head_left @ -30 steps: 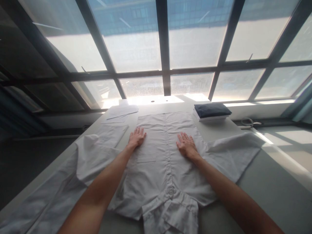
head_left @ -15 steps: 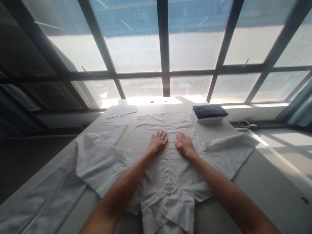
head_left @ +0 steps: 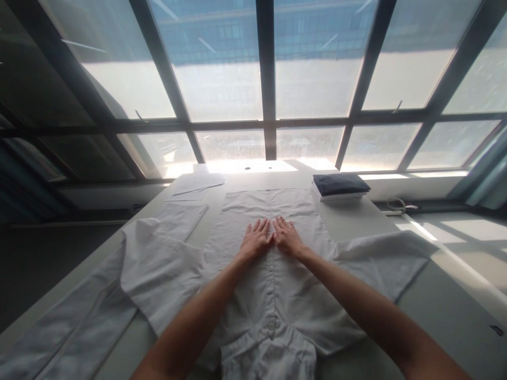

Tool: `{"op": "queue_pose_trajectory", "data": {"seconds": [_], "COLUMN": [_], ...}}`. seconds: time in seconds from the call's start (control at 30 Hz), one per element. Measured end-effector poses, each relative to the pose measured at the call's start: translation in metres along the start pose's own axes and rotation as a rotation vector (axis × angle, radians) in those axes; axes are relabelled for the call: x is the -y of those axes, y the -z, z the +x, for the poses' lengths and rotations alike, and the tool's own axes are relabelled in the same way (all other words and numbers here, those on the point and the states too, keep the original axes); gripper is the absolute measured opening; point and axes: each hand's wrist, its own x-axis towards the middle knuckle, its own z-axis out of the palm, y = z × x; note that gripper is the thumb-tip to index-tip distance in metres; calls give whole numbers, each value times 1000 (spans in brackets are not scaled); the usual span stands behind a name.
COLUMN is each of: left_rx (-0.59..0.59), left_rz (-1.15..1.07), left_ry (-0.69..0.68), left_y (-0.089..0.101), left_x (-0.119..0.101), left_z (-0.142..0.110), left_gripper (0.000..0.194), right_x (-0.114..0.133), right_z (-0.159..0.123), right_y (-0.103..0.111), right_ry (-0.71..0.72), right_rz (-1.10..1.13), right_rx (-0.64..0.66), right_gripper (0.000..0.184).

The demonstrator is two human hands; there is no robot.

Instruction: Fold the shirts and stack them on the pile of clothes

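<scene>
A white button-up shirt [head_left: 245, 285] lies spread front side up, its collar toward me and its hem toward the windows. Both sleeves reach out sideways, the left one rumpled. My left hand [head_left: 256, 237] rests flat on the shirt front just left of the button line, fingers stretched out. Flat on the other side of that line is my right hand [head_left: 288, 236], also with fingers extended. The two hands touch or nearly touch at the thumbs. Neither one grips the cloth.
On the white table [head_left: 348, 221], a dark folded garment [head_left: 340, 183] tops a small white stack at the back right. Papers [head_left: 198, 182] lie at the back left. More pale cloth [head_left: 67, 327] extends along the left side. Large windows [head_left: 225, 89] stand beyond the table.
My right hand has slid left toward the button line, closing the gap to my left hand. The right sleeve and lower right shirt front have shifted slightly toward me and outward.
</scene>
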Motion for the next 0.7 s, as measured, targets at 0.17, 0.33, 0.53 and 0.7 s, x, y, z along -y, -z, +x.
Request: {"op": "queue_pose_trajectory", "data": {"seconds": [0.17, 0.33, 0.53, 0.7], "left_rx": [12, 4, -6, -7], "left_rz": [-6, -2, -1, -1], "left_ry": [32, 48, 49, 46], "left_y": [2, 2, 5, 7], "left_x": [-1, -2, -4, -5], "left_z": [0, -1, -4, -5], "left_gripper": [65, 66, 66, 66], "right_x": [-15, -75, -125, -125], "right_z": [32, 48, 64, 68], "right_y": [-3, 5, 15, 18], "right_ry": [77, -121, -444, -484], "right_rz": [-9, -102, -155, -162], "right_rx": [54, 49, -20, -32], "right_gripper": [60, 63, 67, 66]}}
